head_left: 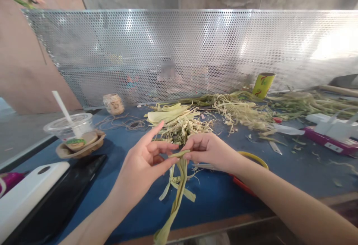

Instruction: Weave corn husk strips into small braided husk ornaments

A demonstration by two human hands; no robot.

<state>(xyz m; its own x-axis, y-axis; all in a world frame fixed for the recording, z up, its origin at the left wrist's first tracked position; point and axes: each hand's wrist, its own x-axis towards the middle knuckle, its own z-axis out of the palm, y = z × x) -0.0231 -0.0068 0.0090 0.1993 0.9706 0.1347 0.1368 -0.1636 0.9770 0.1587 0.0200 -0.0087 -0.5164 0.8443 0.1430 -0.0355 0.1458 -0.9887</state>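
Observation:
In the middle, my left hand (152,154) and my right hand (203,148) meet over a pale green strip that looks like corn husk (180,189). Thumb and finger of my right hand pinch its folded top. The left thumb and a fingertip hold the short end turned to the left, while the left index finger points up. The strip's long tail hangs down past the table edge. Just behind it are knotted thin husk pieces (175,179). Beyond the hands lie broad pale husk leaves (167,114) and a shredded husk heap (187,127).
A plastic cup with straw (79,123) stands left, near a white slab (33,189) on a black one. Scissors with yellow and red handles (256,159) lie under my right forearm. Right are a purple power strip (327,140) and a yellow tube (263,85); a perforated metal screen (190,51) stands behind.

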